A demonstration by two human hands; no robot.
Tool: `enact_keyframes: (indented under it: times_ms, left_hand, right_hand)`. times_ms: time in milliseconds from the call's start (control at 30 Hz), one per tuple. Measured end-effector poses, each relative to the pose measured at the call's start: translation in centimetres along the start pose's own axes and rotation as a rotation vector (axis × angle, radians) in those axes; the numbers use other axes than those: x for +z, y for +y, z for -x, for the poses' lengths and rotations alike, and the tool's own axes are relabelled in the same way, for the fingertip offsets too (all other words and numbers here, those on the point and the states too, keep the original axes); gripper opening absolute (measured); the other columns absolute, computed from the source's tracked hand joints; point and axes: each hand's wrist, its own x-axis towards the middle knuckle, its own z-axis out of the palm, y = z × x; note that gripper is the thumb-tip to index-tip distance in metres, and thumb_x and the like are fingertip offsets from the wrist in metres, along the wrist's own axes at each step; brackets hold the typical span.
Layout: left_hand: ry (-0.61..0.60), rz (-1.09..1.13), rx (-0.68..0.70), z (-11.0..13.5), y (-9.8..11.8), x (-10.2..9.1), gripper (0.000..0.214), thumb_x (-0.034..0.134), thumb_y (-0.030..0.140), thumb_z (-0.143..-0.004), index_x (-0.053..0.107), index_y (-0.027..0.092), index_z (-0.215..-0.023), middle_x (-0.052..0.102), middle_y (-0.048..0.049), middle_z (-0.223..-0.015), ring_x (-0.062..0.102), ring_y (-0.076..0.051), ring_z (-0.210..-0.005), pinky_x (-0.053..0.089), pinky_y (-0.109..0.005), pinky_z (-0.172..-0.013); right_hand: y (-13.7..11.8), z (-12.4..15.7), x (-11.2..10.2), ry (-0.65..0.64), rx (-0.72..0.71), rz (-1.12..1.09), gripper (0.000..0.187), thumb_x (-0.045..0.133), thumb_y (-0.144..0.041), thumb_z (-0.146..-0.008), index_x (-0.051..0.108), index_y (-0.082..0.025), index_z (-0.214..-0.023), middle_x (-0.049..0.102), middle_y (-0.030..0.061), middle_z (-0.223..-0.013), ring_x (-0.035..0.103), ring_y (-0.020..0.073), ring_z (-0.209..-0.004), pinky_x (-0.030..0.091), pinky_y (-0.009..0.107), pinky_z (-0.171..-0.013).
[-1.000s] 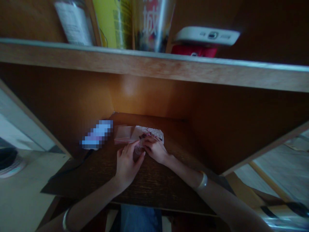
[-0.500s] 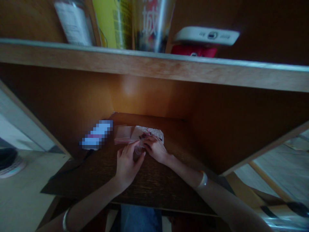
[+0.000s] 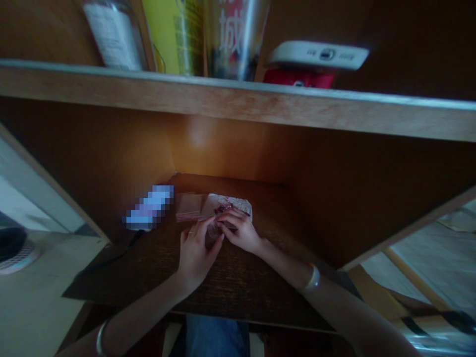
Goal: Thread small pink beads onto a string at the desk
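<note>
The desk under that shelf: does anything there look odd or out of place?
One thing does: at the back left of the wooden desk, an object is hidden behind a blocky blue-white pixelated patch, so it cannot be identified.

A home study nook (maybe a dorm): wooden desk [image 3: 111, 277], built-in shelf [image 3: 238, 101] above.

Along the top, on a wooden shelf [image 3: 238, 96]: a white-labelled packet [image 3: 113, 34], a yellow book [image 3: 173, 34], a glossy package [image 3: 234, 37] printed with a large character, and a white device [image 3: 318, 55] over something red [image 3: 297, 79]. Lower down, on the dark wooden surface [image 3: 122, 282], a pixelated blue-white object [image 3: 149, 208], with a thin black cable [image 3: 115, 253] beside it. Far left, on a pale floor [image 3: 37, 297], a round black-and-white object [image 3: 13, 250].
</note>
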Motion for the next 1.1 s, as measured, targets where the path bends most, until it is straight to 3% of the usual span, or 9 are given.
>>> enact_keyframes:
  times_ms: [233, 500, 933, 1100]
  left_hand:
    - [-0.011, -0.006, -0.006, 0.0, 0.0, 0.1, 0.037, 0.058, 0.027, -0.083, 0.049, 0.022, -0.118, 0.066, -0.0061, -0.111, 0.061, -0.024, -0.103, 0.039, -0.040, -0.087]
    - [-0.003, -0.010, -0.004, 0.0, 0.1, 0.0, 0.038, 0.059, 0.021, -0.080, 0.050, 0.020, -0.117, 0.066, -0.0081, -0.112, 0.060, -0.025, -0.105, 0.040, -0.041, -0.089]
    - [-0.010, -0.009, -0.012, 0.0, 0.2, -0.1, 0.036, 0.056, 0.020, -0.081, 0.050, 0.020, -0.116, 0.066, -0.0095, -0.113, 0.060, -0.025, -0.105, 0.042, -0.040, -0.088]
    - [-0.020, -0.005, -0.020, 0.0, 0.1, -0.1, 0.037, 0.057, 0.020, -0.080, 0.050, 0.021, -0.116, 0.066, -0.0089, -0.112, 0.060, -0.025, -0.106, 0.042, -0.041, -0.088]
  right_hand:
    - [-0.2, 0.3, 0.1, 0.187, -0.059, -0.089, 0.014, 0.057, -0.019, -0.084, 0.065, -0.021, -0.095, 0.069, 0.0053, -0.090, 0.065, 0.0153, -0.084, 0.055, 0.031, -0.076]
    - [-0.7, 0.1, -0.1, 0.123, -0.117, -0.111, 0.009, 0.060, -0.017, -0.083, 0.067, -0.020, -0.089, 0.071, 0.0035, -0.081, 0.066, 0.0134, -0.075, 0.056, 0.027, -0.072]
    - [-0.8, 0.3, 0.7, 0.113, 0.032, -0.163, 0.011, 0.064, -0.030, -0.082, 0.069, -0.021, -0.084, 0.071, 0.0009, -0.071, 0.064, 0.0114, -0.059, 0.055, 0.024, -0.059]
    - [-1.2, 0.3, 0.2, 0.085, -0.006, -0.204, 0.012, 0.058, -0.025, -0.085, 0.067, -0.019, -0.088, 0.070, 0.0029, -0.075, 0.064, 0.0130, -0.065, 0.054, 0.027, -0.063]
